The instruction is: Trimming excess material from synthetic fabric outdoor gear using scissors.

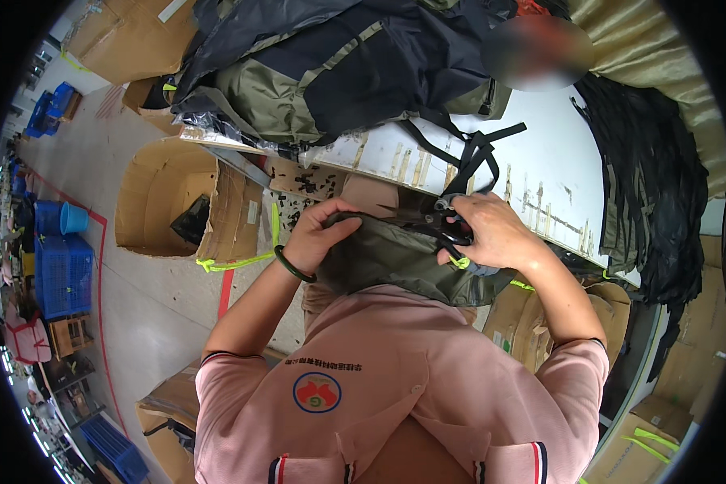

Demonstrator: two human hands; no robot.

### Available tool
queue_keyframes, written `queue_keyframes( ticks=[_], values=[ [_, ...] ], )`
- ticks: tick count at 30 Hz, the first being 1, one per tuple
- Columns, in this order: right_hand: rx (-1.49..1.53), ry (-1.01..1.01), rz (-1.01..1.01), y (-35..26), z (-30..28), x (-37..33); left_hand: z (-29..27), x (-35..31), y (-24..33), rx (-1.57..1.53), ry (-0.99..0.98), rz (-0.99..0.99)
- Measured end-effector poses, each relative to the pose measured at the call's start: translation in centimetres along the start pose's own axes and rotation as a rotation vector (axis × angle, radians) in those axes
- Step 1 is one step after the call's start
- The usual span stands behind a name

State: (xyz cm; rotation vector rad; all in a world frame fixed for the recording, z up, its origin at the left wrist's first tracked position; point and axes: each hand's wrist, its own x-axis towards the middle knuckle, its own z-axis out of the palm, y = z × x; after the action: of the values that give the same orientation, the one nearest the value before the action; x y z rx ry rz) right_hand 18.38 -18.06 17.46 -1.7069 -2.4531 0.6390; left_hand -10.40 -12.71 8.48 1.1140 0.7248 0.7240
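Observation:
A piece of dark olive fabric [403, 262] lies across my lap, just in front of the white table's edge. My left hand [321, 234] pinches its upper left edge between thumb and fingers. My right hand [496, 230] is closed round the dark handles of a pair of scissors [418, 216]. Their blades point left along the fabric's upper edge and look parted. Whether they touch the cloth I cannot tell. Below my right fingers shows a bit of bright yellow-green cord [460, 262].
Navy and olive bags [339, 81] are heaped on the white table [548, 153], with loose black straps [477, 153] hanging at its edge. Long dark fabric pieces [653, 177] drape at right. An open cardboard box [157, 198] stands left; blue crates [64, 270] sit farther off.

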Motion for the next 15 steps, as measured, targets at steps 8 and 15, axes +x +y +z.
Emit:
queue_keyframes(
  ticks=[8,15],
  values=[
    [0.010,-0.119,0.042,-1.8,0.8,1.7,-0.7,-0.9,-0.7,-0.087,0.046,0.005],
    [-0.008,-0.135,0.057,-2.3,1.4,1.9,-1.2,-1.1,-0.5,-0.041,0.050,-0.012]
  ],
)
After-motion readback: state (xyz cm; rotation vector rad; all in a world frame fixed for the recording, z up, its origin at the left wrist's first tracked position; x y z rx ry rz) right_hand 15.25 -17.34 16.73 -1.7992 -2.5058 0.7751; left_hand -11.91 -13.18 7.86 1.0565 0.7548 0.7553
